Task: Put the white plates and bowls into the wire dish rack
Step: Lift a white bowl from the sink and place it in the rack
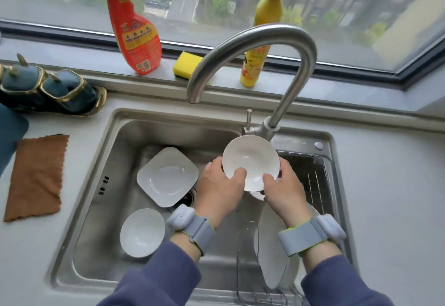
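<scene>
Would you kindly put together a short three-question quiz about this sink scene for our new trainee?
1. True or false: the round bowl is held by both the left hand and the right hand.
2. How many white dishes lie loose on the sink floor? A) one B) two C) four
3. Fill in: the yellow sponge sits on the window ledge between the red bottle and the ______ bottle.

Key
1. True.
2. B: the square plate and a small bowl.
3. Yellow.
</scene>
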{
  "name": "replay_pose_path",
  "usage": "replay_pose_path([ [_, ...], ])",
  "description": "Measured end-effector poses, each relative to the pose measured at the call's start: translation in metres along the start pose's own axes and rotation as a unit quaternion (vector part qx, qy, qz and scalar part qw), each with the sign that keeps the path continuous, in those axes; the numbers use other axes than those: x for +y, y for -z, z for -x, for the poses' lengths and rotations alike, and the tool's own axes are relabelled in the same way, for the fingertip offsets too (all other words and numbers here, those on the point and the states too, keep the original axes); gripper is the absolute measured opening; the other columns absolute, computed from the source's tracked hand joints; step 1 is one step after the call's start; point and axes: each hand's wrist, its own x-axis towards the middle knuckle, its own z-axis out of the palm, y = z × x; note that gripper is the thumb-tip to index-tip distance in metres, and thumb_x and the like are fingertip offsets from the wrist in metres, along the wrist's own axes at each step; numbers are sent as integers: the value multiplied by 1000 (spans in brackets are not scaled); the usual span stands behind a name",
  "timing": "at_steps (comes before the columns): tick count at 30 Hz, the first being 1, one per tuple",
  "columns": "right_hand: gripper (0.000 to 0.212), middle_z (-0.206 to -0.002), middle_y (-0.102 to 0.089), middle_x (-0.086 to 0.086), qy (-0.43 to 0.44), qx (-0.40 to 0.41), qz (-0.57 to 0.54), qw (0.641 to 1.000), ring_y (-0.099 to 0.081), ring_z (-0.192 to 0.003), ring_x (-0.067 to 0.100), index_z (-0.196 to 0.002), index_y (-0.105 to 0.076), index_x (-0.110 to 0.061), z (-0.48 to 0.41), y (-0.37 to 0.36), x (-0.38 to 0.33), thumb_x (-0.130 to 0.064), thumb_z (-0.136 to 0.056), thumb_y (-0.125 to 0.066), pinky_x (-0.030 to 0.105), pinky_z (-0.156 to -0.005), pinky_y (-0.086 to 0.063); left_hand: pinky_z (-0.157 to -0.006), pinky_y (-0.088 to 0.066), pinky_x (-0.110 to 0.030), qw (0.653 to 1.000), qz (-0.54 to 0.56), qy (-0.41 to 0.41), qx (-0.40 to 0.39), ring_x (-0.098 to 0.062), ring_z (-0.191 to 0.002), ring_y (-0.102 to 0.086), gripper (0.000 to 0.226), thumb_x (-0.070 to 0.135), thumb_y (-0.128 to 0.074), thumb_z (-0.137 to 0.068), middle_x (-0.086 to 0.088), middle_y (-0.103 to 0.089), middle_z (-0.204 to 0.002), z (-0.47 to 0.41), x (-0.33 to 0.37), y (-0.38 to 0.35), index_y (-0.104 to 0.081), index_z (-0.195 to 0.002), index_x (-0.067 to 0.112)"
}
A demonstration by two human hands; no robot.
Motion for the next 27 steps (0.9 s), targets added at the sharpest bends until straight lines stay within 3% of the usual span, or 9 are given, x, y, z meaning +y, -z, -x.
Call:
replay_pose_path([
  [4,49,-120,-66,-2,-7,-15,83,996,-56,-103,23,-133,-56,-27,-21,33,23,-12,-87,-53,28,-82,-39,-78,-49,-34,999,-24,35,-32,-27,-98,-62,35,40,-52,-80,-4,-69,-108,0,4,-39,-64,-107,20],
  [8,50,-125,-66,4,-11,-68,141,988,-57,-108,28,-135,-54,-23,-47,48,46,-11,-87,-51,28,-79,-37,-79,-46,-31,995,-70,64,-44,-33,-108,-61,32,29,-54,-89,-7,-70,-114,-7,-2,-71,-64,-114,13],
  [13,52,-129,-55,17,-8,-99,180,979,-54,-115,37,-139,-51,-21,-69,44,67,-12,-88,-51,27,-81,-35,-89,-51,-34,985,-108,126,-57,-37,-112,-60,49,34,-54,-88,-14,-66,-125,-15,-14,-97,-57,-126,4],
  [19,55,-127,-55,16,10,-130,206,970,-54,-116,36,-140,-51,-23,-86,44,75,-14,-85,-53,34,-92,-43,-91,-50,-34,981,-121,148,-36,-38,-116,-60,54,33,-55,-88,-19,-64,-128,-22,-16,-114,-52,-127,-3],
  [23,51,-125,-58,14,30,-136,225,964,-55,-115,36,-137,-56,-20,-93,45,76,-13,-86,-55,33,-89,-43,-87,-52,-36,980,-114,157,-46,-40,-112,-62,72,43,-47,-71,-21,-67,-123,-23,-13,-118,-56,-124,-5],
  [27,50,-123,-60,13,42,-145,223,963,-57,-114,36,-136,-59,-23,-100,45,82,-14,-88,-55,28,-80,-37,-92,-47,-34,977,-142,158,-36,-39,-122,-57,61,35,-54,-88,-20,-61,-132,-28,-17,-122,-46,-132,-6],
])
